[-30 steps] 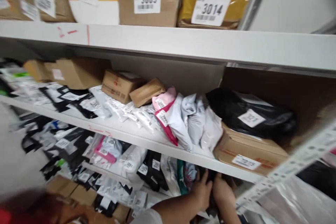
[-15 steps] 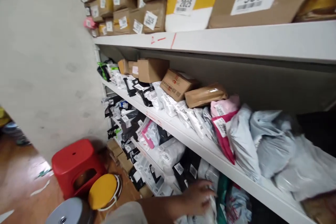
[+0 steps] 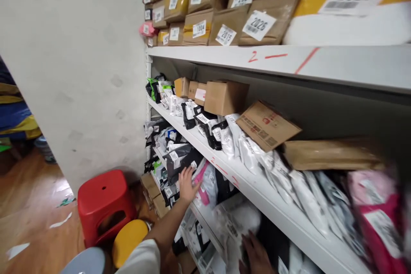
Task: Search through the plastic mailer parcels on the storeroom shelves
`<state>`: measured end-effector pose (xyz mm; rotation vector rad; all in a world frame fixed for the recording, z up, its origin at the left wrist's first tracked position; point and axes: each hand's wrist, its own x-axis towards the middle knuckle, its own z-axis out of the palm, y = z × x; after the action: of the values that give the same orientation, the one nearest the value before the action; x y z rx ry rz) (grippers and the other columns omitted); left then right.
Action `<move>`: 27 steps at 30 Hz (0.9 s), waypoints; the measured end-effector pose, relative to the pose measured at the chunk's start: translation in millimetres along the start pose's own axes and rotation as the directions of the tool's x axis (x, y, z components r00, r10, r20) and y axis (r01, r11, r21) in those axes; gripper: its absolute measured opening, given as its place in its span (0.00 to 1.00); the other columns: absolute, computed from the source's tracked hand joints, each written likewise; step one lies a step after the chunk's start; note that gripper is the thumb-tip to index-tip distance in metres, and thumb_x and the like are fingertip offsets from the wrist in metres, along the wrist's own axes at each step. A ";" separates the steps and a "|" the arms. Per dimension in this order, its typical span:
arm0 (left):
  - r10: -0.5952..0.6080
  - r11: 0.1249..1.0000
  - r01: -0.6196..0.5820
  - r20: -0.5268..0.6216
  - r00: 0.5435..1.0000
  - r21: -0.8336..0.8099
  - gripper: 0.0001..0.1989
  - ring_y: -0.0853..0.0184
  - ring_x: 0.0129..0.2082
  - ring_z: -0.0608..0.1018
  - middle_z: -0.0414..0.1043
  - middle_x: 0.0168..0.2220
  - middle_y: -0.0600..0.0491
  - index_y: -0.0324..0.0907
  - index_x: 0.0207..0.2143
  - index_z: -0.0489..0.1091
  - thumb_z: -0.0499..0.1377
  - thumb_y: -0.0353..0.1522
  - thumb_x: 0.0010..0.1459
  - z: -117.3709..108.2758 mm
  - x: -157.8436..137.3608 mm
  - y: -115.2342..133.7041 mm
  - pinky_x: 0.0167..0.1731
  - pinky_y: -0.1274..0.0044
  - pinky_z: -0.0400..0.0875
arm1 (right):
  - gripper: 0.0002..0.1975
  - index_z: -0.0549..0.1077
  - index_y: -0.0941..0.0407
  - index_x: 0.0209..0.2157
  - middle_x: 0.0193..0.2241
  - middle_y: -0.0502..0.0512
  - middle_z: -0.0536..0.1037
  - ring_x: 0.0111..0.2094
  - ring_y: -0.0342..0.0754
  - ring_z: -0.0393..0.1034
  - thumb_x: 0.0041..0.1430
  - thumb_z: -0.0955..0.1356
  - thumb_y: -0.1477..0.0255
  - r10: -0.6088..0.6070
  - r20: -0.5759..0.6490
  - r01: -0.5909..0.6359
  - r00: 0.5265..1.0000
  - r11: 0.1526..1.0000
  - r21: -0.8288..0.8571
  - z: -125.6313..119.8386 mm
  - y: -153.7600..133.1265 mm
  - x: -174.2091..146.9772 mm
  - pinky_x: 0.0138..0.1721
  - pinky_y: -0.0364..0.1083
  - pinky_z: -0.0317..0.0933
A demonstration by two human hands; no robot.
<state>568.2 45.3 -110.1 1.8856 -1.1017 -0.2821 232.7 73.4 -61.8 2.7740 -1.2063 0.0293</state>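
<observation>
Right hand: the right hand [image 3: 253, 254] lies low and near at the bottom edge, fingers spread flat on a white mailer bag [image 3: 239, 222] on the lower shelf; it presses rather than grips, and part of it is cut off by the frame.
Left hand: the left hand [image 3: 188, 184] reaches farther along the same lower shelf, fingers open, touching a pink-and-white parcel bag [image 3: 205, 182] just beside black bags [image 3: 180, 158]; it clasps nothing.
Step in hand: by the look of it, sorting through the soft parcels of the lower shelf, feeling for one among many.
Next move: would call for parting the packed bags and turning a label into view, since most labels here are blurred or hidden.
Middle shelf: the shelf edge [image 3: 257, 188] above carries more bags and cardboard boxes [image 3: 224, 96].
Floor, left: a red stool [image 3: 104, 203] stands near the wall.
</observation>
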 end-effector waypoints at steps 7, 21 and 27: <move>0.127 0.975 -0.199 0.480 0.868 0.101 0.26 0.39 0.70 0.44 0.51 0.69 0.45 0.45 0.58 0.69 0.59 0.29 0.55 -6.4 69.4 -8.7 0.62 0.39 0.41 | 0.37 0.55 0.70 0.65 0.67 0.68 0.52 0.68 0.59 0.48 0.57 0.63 0.67 0.105 0.364 -0.128 0.926 0.991 0.039 -14.3 -98.8 173.7 0.67 0.53 0.49; -0.182 0.983 0.183 0.191 0.965 0.011 0.29 0.50 0.66 0.58 0.55 0.66 0.40 0.41 0.61 0.61 0.58 0.41 0.59 -100.1 224.9 -124.7 0.64 0.58 0.54 | 0.41 0.56 0.70 0.60 0.55 0.83 0.62 0.55 0.75 0.60 0.62 0.58 0.47 0.145 -0.429 -0.086 0.892 0.984 0.153 43.7 -179.6 269.6 0.52 0.74 0.54; -0.167 0.967 0.228 0.392 0.905 -0.114 0.22 0.59 0.57 0.72 0.74 0.54 0.48 0.42 0.56 0.68 0.49 0.42 0.66 -42.0 245.2 -185.8 0.60 0.64 0.63 | 0.47 0.47 0.56 0.66 0.67 0.69 0.51 0.67 0.67 0.44 0.51 0.72 0.59 -0.249 -0.134 0.265 0.959 0.956 0.124 28.0 -252.0 361.9 0.61 0.68 0.51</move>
<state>841.1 -86.6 -177.5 1.8444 -1.0993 -0.8586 663.0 -22.8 -91.3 2.9803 -0.8383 0.2601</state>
